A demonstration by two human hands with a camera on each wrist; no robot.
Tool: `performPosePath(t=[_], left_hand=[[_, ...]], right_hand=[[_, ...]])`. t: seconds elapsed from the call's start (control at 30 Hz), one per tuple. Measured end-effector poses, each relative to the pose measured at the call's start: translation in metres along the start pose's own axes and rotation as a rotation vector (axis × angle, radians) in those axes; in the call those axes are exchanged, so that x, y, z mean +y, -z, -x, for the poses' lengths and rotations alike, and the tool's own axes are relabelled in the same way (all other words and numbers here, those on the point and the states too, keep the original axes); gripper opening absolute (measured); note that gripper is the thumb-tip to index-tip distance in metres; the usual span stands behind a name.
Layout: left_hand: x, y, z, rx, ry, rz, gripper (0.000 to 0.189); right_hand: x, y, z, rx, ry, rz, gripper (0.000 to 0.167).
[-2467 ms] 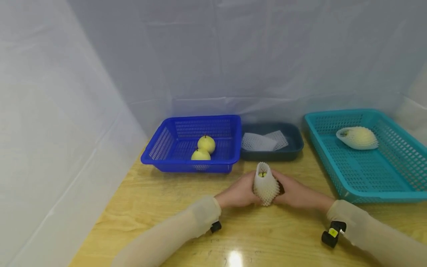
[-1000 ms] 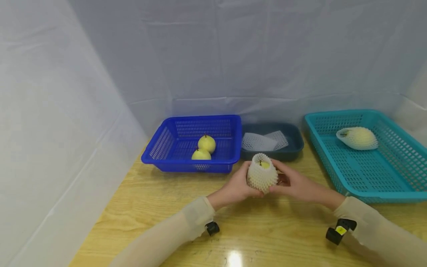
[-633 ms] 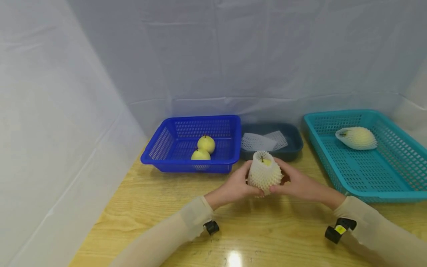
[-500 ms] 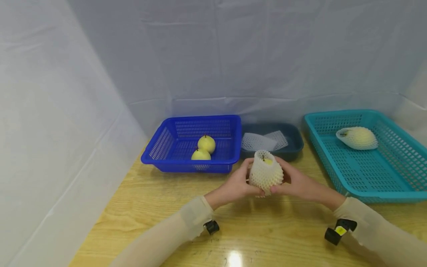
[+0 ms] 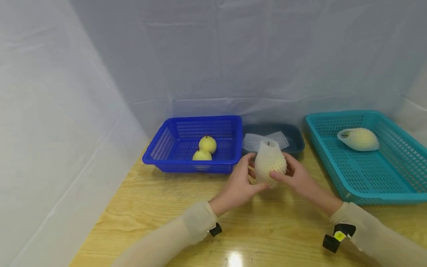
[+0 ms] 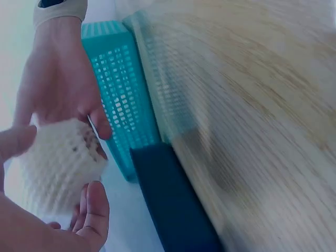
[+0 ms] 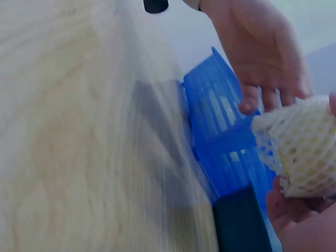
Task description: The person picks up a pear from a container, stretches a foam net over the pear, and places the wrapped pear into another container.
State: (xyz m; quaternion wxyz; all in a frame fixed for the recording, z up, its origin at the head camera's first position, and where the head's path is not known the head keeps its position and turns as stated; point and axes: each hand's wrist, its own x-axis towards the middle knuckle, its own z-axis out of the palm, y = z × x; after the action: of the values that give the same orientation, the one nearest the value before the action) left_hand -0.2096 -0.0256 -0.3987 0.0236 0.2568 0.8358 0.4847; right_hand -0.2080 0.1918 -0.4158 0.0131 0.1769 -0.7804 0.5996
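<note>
Behind the work, across the whole back and down the left side, hangs white sheeting [image 5: 233,55], matte and lightly creased. In front of it lies a wooden table [image 5: 150,200], yellowish, streaked with grain and shiny enough to reflect a bright spot near its front edge. At the right is a teal basket [image 5: 390,174], rectangular plastic with slotted walls and base; at the left is a smaller blue basket [image 5: 176,163] of similar perforated plastic.

Two forearms in cream sleeves [image 5: 173,233] reach in from the front corners and converge near the middle. Beyond the hands, between the baskets, sits a dark tray [image 5: 295,137], shallow, with rounded corners.

The left hand [image 5: 241,185] cups the wrapped fruit [image 5: 271,163] from its left, fingers parted along the side and thumb stretched across the low front. The right hand [image 5: 300,181] grips it from the right, thumb pressed on the front, fingers bent around behind. The fruit is held upright over the table, just in front of the tray, its white foam mesh knobbly below and narrowing to an open neck.

Another mesh-wrapped fruit [image 5: 360,139] lies on its side in the teal basket. Flat white foam nets [image 5: 281,139] overlap in the tray. Two round, smooth, pale yellow fruits [image 5: 208,144] touch in the blue basket. Small black devices [image 5: 335,237] hang at both wrists.
</note>
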Motion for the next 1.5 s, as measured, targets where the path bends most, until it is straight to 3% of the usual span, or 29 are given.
performPosePath(t=[0.13,0.3,0.5,0.6,0.7,1.0,1.1,1.3,1.5], left_hand=[[0.004,-0.007,-0.002,0.05,-0.043,-0.129,0.088],[0.004,-0.009,-0.004,0.09,-0.03,-0.153,0.087],[0.003,-0.005,-0.003,0.036,0.006,0.049,0.087],[0.002,0.0,-0.003,-0.008,0.046,0.163,0.088],[0.001,0.005,-0.004,-0.051,0.063,0.213,0.086],[0.0,0.009,-0.003,-0.155,-0.007,0.395,0.079],[-0.001,0.008,-0.002,-0.122,-0.018,0.357,0.08],[-0.003,0.007,0.003,-0.019,-0.021,0.163,0.077],[0.004,0.001,0.003,0.016,-0.032,0.1,0.084]], right_hand=[[-0.005,-0.007,0.003,0.032,-0.027,0.018,0.065],[-0.008,-0.014,0.005,0.019,-0.012,-0.002,0.069],[-0.011,-0.006,0.011,-0.059,0.023,-0.075,0.058],[-0.013,0.0,0.012,-0.127,-0.011,-0.152,0.056],[-0.012,0.004,0.012,-0.168,-0.033,-0.166,0.056],[-0.014,0.004,0.013,-0.212,-0.082,-0.099,0.063],[-0.015,0.002,0.013,-0.187,-0.083,-0.103,0.061],[-0.015,0.0,0.013,-0.089,-0.056,-0.095,0.054],[-0.019,-0.01,0.014,0.024,-0.026,-0.037,0.056]])
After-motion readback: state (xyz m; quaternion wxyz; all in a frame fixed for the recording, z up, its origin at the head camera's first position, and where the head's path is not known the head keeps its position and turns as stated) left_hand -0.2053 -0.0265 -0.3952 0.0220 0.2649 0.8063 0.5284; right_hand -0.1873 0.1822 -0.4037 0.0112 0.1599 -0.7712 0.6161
